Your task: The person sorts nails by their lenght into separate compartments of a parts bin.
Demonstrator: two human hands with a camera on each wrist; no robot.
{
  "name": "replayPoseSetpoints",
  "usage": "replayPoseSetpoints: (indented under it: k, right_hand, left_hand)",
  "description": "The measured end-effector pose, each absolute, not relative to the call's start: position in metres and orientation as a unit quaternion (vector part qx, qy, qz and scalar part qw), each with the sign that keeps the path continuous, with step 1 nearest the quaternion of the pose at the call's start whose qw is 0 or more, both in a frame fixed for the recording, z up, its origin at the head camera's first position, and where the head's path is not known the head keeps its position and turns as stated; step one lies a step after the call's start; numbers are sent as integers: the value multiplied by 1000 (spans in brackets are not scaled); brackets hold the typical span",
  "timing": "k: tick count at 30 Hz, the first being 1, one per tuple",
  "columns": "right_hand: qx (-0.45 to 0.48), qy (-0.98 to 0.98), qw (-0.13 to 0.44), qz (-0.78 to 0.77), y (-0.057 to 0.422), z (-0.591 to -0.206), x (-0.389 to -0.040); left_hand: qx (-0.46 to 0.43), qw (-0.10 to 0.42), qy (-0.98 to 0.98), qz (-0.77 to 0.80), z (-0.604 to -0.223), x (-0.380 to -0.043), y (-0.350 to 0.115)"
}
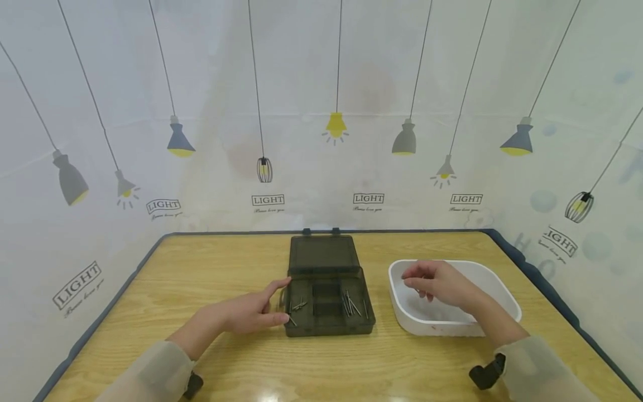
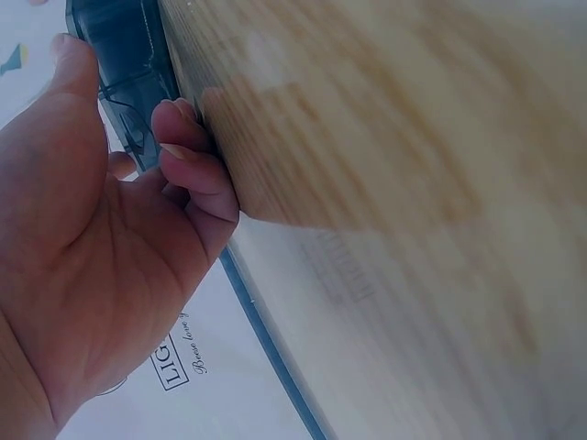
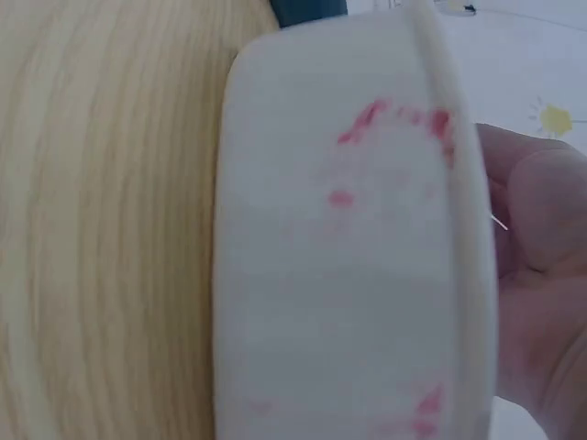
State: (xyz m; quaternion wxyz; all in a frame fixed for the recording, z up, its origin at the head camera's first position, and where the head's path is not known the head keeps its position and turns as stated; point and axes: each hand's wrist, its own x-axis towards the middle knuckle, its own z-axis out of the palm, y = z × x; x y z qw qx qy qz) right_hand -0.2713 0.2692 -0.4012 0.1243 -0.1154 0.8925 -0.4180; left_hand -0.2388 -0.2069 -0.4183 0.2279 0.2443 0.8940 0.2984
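Observation:
My left hand lies at the left side of a dark translucent plastic box, thumb and index finger spread straight against its edge. In the left wrist view, the other fingers curl low by the tabletop. The box's lid is folded back. Thin nail-like metal pieces lie in its right side, and small metal pieces in its left. Over a white basin, my right hand pinches a thin metal nail, mostly hidden by the fingers and the rim.
The basin stands on the wooden table right of the box, with tabletop between them. Pink marks show on its outer wall. A lamp-printed sheet rises behind the table and along both sides.

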Motion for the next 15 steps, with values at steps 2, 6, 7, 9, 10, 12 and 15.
replayPoseSetpoints:
  k: [2, 6, 7, 9, 10, 12, 15]
  right_hand:
    - [-120, 884, 115, -438, 265, -396, -269]
    - [-127, 871, 101, -464, 251, -384, -264]
    - [-130, 867, 100, -471, 247, -381, -263]
    - [-141, 858, 101, -483, 239, -377, -262]
    - [-146, 854, 104, -489, 235, -375, -261]
    - [-154, 847, 110, -498, 227, -373, -261]
    - [-164, 840, 123, -503, 215, -373, -261]
  left_hand:
    - [243, 228, 894, 299, -418, -239, -207]
    - [240, 227, 896, 298, -419, -238, -206]
    - [239, 227, 896, 297, -419, -238, -206]
    - [237, 228, 897, 295, -419, -239, -206]
    - [236, 227, 898, 294, -419, -239, -206]
    - [236, 229, 898, 293, -419, -239, -207]
    - [236, 231, 898, 291, -421, -240, -207]
